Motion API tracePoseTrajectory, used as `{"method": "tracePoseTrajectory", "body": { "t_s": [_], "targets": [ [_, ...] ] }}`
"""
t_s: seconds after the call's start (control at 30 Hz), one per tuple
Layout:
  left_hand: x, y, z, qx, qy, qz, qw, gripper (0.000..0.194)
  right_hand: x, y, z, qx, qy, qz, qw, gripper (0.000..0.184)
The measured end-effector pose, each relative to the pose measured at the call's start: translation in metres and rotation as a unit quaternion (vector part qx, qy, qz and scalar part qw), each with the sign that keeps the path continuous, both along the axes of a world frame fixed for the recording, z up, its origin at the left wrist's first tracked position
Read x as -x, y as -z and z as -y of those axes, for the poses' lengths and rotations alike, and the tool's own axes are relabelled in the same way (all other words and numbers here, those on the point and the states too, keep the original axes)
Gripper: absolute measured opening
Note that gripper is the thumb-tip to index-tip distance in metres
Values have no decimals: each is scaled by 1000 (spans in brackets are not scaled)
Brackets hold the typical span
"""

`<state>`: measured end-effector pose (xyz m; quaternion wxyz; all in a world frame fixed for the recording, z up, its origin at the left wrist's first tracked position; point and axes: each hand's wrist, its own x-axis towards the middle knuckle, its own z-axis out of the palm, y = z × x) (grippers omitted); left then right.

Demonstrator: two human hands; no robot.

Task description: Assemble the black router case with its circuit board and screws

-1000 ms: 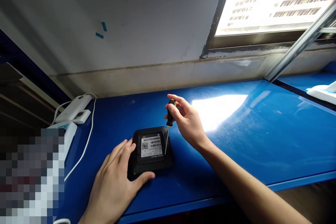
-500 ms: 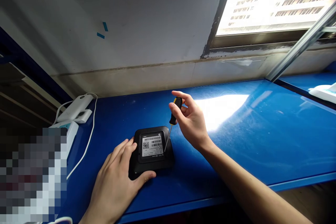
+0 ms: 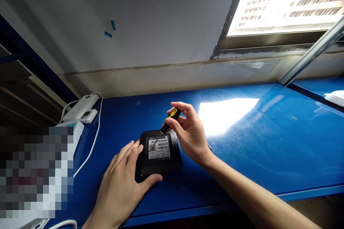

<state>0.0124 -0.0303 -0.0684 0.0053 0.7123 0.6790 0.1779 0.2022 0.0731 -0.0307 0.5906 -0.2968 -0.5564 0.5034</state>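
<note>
Black device (image 3: 159, 162), flat on the blue surface (image 3: 242, 161), label side up! The left hand (image 3: 120, 175) clasps it, fingers over the left edge, thumb along the near one, hiding that corner. And here's the right hand (image 3: 192, 132), fingers pinching the screwdriver (image 3: 164, 128) by its black-and-yellow handle, part of the grip lost behind thumb and fingers. The shaft slants across the label (image 3: 160, 150), set in a recessed panel; the tip sits by the panel's left side, contact too fine to call. Print: too small to read! Peeking past the right wrist, a thin dark sliver (image 3: 210, 147), mostly covered. Far right, a white object (image 3: 335, 97), cut off by the frame; lower left, a pixelated patch (image 3: 32, 175) masks whatever's there.
</note>
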Motion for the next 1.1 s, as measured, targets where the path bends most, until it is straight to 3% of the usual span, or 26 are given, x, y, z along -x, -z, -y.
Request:
{"method": "tracePoseTrajectory", "body": {
  "t_s": [0.3, 0.57, 0.8, 1.0, 1.1],
  "targets": [
    [0, 0, -1, -7, 8, -3, 1000, 67, -5, 0, 3, -69, 5, 83, 994, 36],
    [1, 1, 0, -13, 11, -7, 1000, 66, -7, -3, 1, -77, 61, 135, 986, 33],
    [1, 2, -1, -14, 5, -5, 1000, 66, -8, 0, -2, -58, 21, 101, 993, 40],
    [2, 3, 0, -14, 6, -3, 1000, 68, -9, -2, -2, -61, 64, 143, 986, 29],
    [1, 2, 0, -14, 3, 0, 1000, 68, -11, -1, -1, -60, 29, 125, 990, 37]
  ]
}}
